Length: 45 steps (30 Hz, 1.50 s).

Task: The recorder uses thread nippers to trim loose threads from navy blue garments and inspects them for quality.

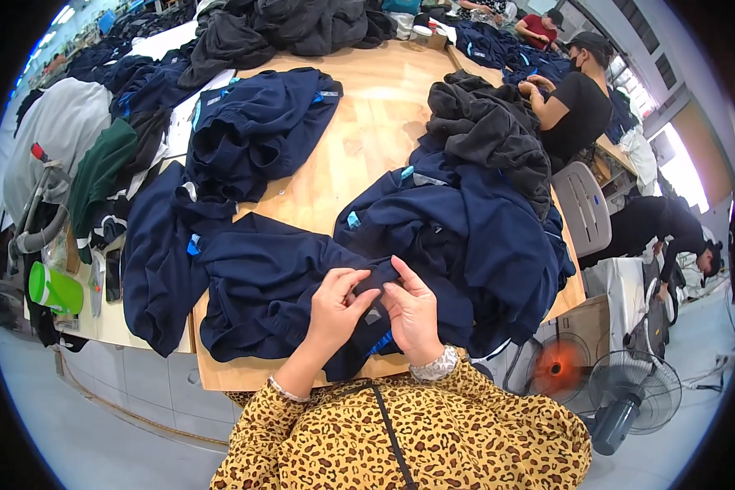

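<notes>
A navy garment [265,273] lies crumpled at the table's near edge, partly over bare wood. My left hand [337,309] pinches a fold of its cloth between thumb and fingers. Close beside it, my right hand [412,314] grips the same fold, thumb and forefinger meeting near the cloth's edge. A small light tag or patch shows just below the fingers, too small to make out. To the right, touching this garment, rises a heap of navy garments [498,237] with light blue labels. What lies inside the pinched fold is hidden.
The wooden table [359,139] holds another navy pile [257,135] at left and dark grey garments [486,122] at right. A green cup [55,290] and a phone [113,273] lie far left. Fans [633,392] stand at lower right. A co-worker [580,106] sits beyond the heap.
</notes>
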Each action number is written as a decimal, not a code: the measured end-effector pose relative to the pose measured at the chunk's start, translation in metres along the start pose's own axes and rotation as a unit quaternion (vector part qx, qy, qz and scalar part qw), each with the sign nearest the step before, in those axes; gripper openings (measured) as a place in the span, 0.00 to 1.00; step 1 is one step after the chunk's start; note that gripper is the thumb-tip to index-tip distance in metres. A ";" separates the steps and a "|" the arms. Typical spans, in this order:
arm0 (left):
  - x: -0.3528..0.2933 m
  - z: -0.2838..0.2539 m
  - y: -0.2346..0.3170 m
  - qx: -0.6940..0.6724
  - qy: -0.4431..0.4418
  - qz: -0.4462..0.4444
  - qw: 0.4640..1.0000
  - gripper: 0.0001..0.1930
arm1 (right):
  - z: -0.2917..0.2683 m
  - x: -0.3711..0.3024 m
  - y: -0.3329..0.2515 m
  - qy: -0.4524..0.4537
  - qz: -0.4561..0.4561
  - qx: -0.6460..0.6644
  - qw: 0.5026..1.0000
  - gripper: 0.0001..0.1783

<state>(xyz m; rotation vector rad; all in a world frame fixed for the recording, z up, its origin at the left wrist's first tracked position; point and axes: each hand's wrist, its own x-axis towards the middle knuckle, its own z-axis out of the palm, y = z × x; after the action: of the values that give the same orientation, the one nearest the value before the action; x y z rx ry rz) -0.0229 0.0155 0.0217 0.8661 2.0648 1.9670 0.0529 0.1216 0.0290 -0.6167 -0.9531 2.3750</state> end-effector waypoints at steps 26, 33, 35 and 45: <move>-0.011 -0.009 -0.015 -0.205 -0.018 -0.212 0.955 0.11 | -0.004 -0.005 0.000 0.025 0.057 -0.009 0.998 0.27; -0.032 -0.020 -0.020 0.016 -0.105 -0.090 0.990 0.24 | -0.007 -0.003 0.003 0.028 0.056 -0.005 0.998 0.29; -0.033 -0.019 -0.014 0.043 -0.115 -0.074 0.990 0.23 | -0.006 -0.004 0.003 0.018 0.040 -0.017 0.999 0.29; -0.026 -0.018 0.000 0.063 -0.080 -0.086 0.991 0.13 | -0.002 -0.008 0.003 -0.006 0.028 -0.041 0.999 0.29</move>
<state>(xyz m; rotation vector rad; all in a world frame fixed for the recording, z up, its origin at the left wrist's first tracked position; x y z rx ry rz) -0.0106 -0.0130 0.0170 0.8101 2.1112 1.6388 0.0587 0.1159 0.0272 -0.6693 -1.0567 2.4013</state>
